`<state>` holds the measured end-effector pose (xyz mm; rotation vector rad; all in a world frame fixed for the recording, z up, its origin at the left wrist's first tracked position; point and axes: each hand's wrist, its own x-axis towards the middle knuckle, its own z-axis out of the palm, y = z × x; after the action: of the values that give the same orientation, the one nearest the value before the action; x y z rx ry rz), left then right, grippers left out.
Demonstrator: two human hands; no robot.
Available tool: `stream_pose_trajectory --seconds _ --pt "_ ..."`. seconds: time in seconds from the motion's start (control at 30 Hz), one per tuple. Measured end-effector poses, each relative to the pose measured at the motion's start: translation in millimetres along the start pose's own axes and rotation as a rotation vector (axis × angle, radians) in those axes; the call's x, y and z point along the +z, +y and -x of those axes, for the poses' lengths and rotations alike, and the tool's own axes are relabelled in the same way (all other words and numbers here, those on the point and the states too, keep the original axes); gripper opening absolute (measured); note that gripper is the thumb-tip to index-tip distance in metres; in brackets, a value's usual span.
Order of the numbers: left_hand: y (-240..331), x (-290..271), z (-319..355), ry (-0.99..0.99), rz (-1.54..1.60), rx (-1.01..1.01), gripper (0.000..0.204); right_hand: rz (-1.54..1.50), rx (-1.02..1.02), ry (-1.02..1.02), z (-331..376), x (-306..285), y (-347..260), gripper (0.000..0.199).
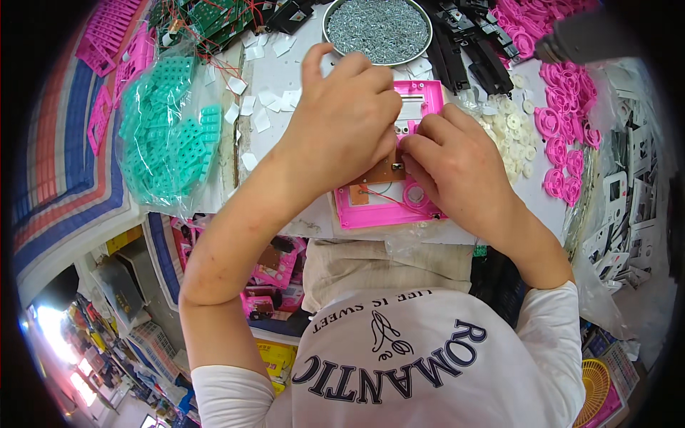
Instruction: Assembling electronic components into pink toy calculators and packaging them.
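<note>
A pink plastic housing lies open side up on the worktable in front of me. Inside it sit a brown circuit board, thin red and green wires and a round pink part. My left hand arches over the housing's left side, its fingers bent down and thumb side partly hidden. From the right, my right hand reaches in with thumb and fingers drawn together over the board. Both sets of fingertips nearly meet near the middle of the housing. Whatever they pinch there is too small or covered to make out.
A round metal dish of screws stands behind the housing. To the left lies a clear bag of turquoise keypads, with white paper squares beside it. On the right are cream discs, pink rings and a dark tool.
</note>
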<state>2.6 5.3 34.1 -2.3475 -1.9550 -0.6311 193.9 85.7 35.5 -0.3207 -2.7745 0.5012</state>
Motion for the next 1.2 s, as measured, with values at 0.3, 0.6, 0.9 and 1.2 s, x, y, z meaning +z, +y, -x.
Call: stream_pose_trajectory --seconds 0.3,0.6,0.9,1.2 --pt "9.3 -3.3 -34.0 -0.254 -0.213 0.332 0.011 -0.079 0.018 0.107 9.2 6.6 4.2 0.017" --pt "-11.3 9.2 -32.4 -0.285 0.035 0.19 0.011 0.114 0.044 0.098 0.8 -1.5 4.6 0.013" --pt "-10.3 1.8 -26.7 -0.241 0.156 -0.03 0.01 0.183 0.002 -0.173 -11.1 -17.2 13.4 0.012" --pt "-28.8 6.5 -24.4 -0.22 0.15 0.143 0.01 -0.077 0.053 -0.119 -28.2 -24.8 16.0 0.006"
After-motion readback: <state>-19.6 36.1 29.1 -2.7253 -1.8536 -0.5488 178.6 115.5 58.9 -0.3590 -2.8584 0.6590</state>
